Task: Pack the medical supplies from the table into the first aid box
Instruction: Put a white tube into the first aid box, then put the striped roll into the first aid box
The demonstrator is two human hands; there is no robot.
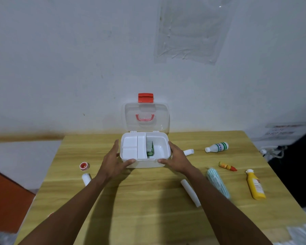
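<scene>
The white first aid box (145,163) stands at the middle of the wooden table, its clear lid (146,117) with a red latch raised against the wall. A white tray insert (131,147) fills its left half, and a green packet (150,149) stands in the right half. My left hand (113,161) grips the box's left side with the thumb on the front wall. My right hand (177,158) grips the right side the same way. Loose supplies lie around: a white bottle (216,147), a yellow bottle (255,185), a teal striped roll (218,183), a white tube (190,192).
A red-and-yellow tube (227,166) and a small white item (188,152) lie right of the box. A red-rimmed tape roll (84,166) and a white bottle (86,179) sit near the table's left edge (48,174). The wall runs just behind the box.
</scene>
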